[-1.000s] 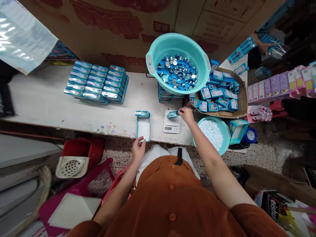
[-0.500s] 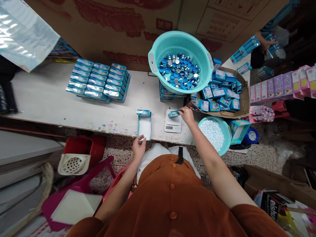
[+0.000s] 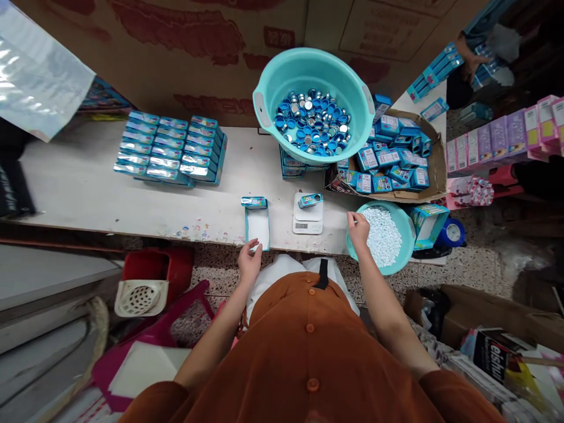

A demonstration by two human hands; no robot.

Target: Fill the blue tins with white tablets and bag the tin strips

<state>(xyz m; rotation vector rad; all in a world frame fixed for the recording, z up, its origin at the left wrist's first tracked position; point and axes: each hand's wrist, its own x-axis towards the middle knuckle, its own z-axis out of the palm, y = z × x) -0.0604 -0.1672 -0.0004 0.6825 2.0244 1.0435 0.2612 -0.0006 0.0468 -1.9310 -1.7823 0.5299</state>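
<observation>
head view: the small blue box (image 3: pixel 309 201) lies on the white scale (image 3: pixel 312 216) on the counter (image 3: pixel 247 164), with neither hand on it. it is likely light and stiff-walled, its shiny printed skin perhaps a little slippery, so a thumb-and-finger hold across the long sides should suit; a hard squeeze might dent it. a dark round spot at its right end looks like an opening, so it is best kept level. the right hand (image 3: pixel 359 230) is at the left rim of the bowl (image 3: pixel 409 235), fingertips drawn in; i cannot tell whether they pinch anything. the white pellets (image 3: pixel 382 235) inside look hard and very light, apt to roll from a loose grasp. the left hand (image 3: pixel 249 261) is at the near end of the open tray (image 3: pixel 257 225), thumb and fingers parted. the tray looks like thin card, easily bent, better held by its side walls.
</observation>
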